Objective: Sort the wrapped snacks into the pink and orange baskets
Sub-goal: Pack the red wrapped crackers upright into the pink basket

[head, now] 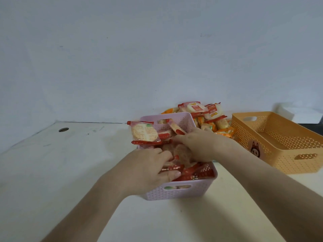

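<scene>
The pink basket (176, 193) stands in front of me, filled with several red-wrapped snacks (195, 172). One red-wrapped round cracker (144, 133) sticks up at its left rim. My left hand (146, 169) reaches into the basket, its fingers and thumb curled round a red-edged wrapper (172, 167). My right hand (201, 145) lies over the snacks in the basket's middle, fingers curled among the packets; what it holds is hidden. Behind the basket lies a pile of red and orange wrapped snacks (209, 117). The orange basket (279, 145) sits to the right, with nothing visible inside.
The white table (70, 163) meets a pale wall at the back. A round cable hole (63, 129) is at the far left. A white box-like object (297, 110) stands behind the orange basket at the right edge.
</scene>
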